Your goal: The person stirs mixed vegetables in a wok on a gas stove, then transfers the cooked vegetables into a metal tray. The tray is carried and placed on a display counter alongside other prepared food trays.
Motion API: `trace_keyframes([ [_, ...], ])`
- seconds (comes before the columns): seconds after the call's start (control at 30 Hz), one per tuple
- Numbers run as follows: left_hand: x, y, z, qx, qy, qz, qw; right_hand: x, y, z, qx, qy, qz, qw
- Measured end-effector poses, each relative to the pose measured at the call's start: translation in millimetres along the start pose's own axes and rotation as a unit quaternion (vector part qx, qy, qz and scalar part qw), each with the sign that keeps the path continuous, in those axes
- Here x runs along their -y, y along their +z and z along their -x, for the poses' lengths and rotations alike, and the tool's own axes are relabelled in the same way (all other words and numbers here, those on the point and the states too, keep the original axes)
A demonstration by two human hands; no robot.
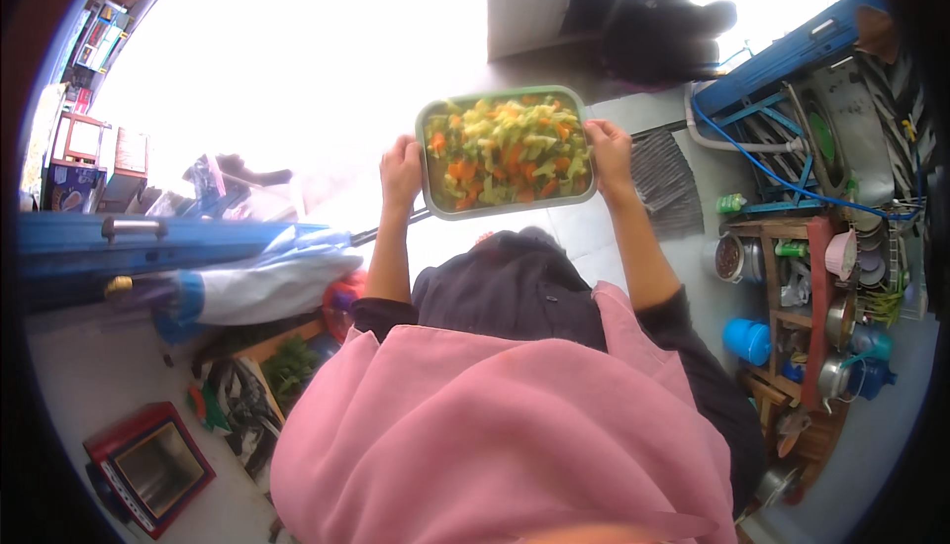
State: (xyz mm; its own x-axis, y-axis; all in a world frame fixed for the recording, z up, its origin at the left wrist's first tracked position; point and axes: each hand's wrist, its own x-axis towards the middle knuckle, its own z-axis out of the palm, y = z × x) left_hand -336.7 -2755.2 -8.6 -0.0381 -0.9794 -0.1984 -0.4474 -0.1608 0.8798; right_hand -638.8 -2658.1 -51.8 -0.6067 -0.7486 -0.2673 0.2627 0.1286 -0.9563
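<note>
Out in front of me I carry a rectangular tray [470,215] with a pale green rim. Chopped vegetables [510,148] in green, pale yellow and orange fill it. My left hand [401,170] grips the short left side, its fingers closed on the rim. On the opposite short side my right hand [611,151] is closed the same way. The tray is off the floor, held between both hands, and the undersides of the fingers are hidden behind it.
A wooden shelf [819,307] with pots and dishes stands at right, a blue bucket [746,341] beside it. Left are a blue door [59,247], a folded umbrella [267,285] and a red oven [148,470]. A dark motorcycle-like shape [663,45] stands ahead; a grey mat [668,183] lies on the floor.
</note>
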Motion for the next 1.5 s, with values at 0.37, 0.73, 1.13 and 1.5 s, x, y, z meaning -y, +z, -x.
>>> trace_keyframes([
  [0.37,-28,81,-195,-0.008,0.017,0.010,1.000,23,44,-205,0.004,-0.005,-0.013,1.000],
  [0.73,-88,150,-307,-0.012,0.008,0.069,0.998,75,54,-357,0.031,-0.034,0.027,0.999],
  [1.13,-118,284,-475,0.043,-0.020,0.064,0.997,44,31,-562,0.005,-0.015,0.024,1.000],
  [1.5,-108,403,-671,0.046,0.073,0.009,0.996,0,34,-759,-0.040,-0.001,0.016,0.999],
])
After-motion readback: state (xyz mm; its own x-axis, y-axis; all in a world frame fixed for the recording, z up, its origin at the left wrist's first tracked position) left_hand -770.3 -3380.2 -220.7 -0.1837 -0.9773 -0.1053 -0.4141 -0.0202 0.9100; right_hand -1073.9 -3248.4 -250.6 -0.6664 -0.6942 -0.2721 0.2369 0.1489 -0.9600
